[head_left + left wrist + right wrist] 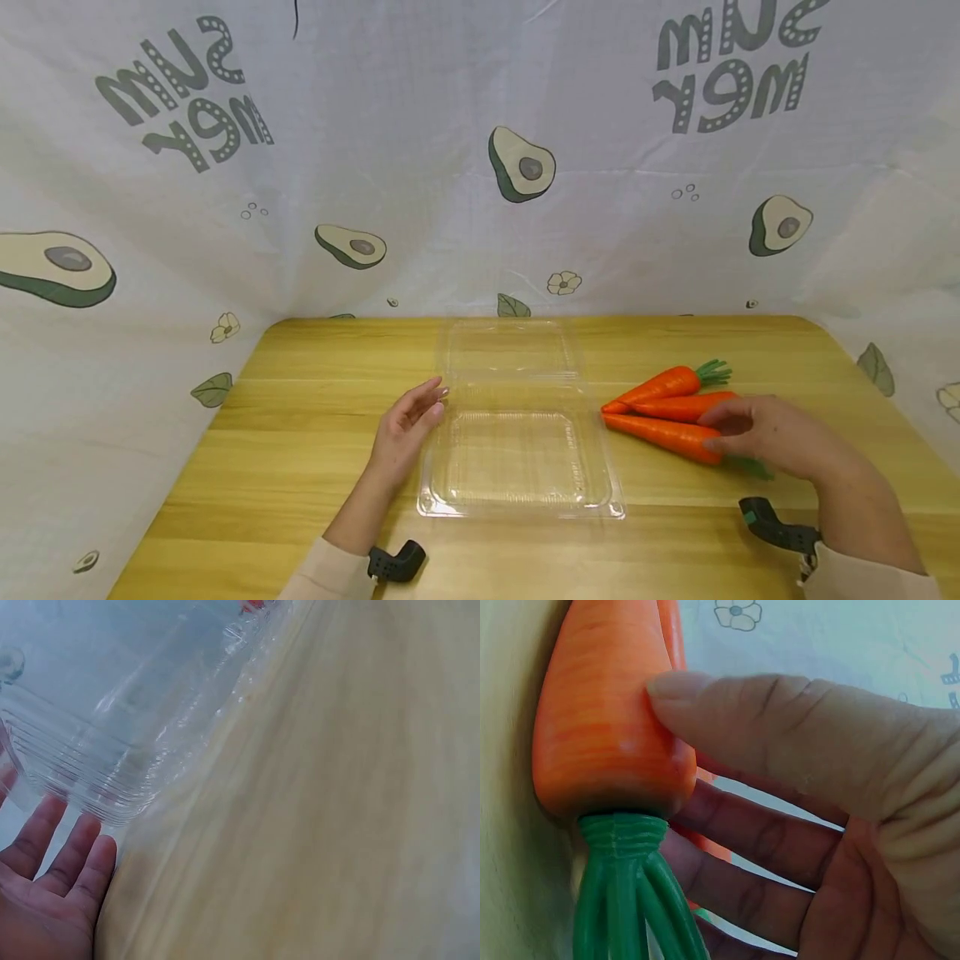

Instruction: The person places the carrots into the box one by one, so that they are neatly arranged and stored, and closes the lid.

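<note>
Three orange carrots with green tops lie close together on the right, their tips meeting toward the left. My right hand (783, 437) is at the nearest carrot (663, 436), near its thick leafy end. In the right wrist view the thumb presses on that carrot (604, 735) just above its green stems, with the fingers curving behind it. A clear plastic clamshell box (525, 508) sits in the middle with its lid (510, 346) laid back. Beside the box's left side is my left hand (401, 433), fingers loosely bent, fingertips right at the ridged plastic wall (82, 757).
The light wooden table (285, 483) reaches back to a white cloth (420, 125) printed with avocados and letters, which also hangs at both sides. A middle carrot (678, 407) and a far carrot (660, 385) lie just behind the right hand's one.
</note>
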The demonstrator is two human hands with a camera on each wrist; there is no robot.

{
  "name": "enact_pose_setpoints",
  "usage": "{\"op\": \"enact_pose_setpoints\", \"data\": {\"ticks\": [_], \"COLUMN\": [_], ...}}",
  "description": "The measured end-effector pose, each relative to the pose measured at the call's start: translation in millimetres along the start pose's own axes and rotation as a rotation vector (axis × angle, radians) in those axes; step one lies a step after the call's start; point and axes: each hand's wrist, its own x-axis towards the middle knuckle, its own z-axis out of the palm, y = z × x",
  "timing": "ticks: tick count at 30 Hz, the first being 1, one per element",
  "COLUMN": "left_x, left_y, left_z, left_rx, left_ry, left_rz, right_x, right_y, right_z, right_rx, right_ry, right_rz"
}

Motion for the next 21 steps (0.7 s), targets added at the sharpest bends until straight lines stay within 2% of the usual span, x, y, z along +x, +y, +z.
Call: {"op": "enact_pose_setpoints", "data": {"ticks": [7,12,21], "left_x": [-1.7,-2.0,-1.5], "left_y": [-0.3,0.5,0.1], "left_z": [2.0,3.1,3.1], "left_rx": [0.060,0.055,0.062], "left_ry": [0.009,0.017,0.021], "left_rz": [-0.041,-0.050,-0.055], "right_x": [2.0,2.3,2.2], "right_y": [2.6,0.0,1.6], "right_z": [0.4,0.4,1.6], "right_rx": [0.023,0.029,0.038], "right_ry": [-0.066,-0.133,-0.134], "right_rz": [-0.002,0.005,-0.032]}}
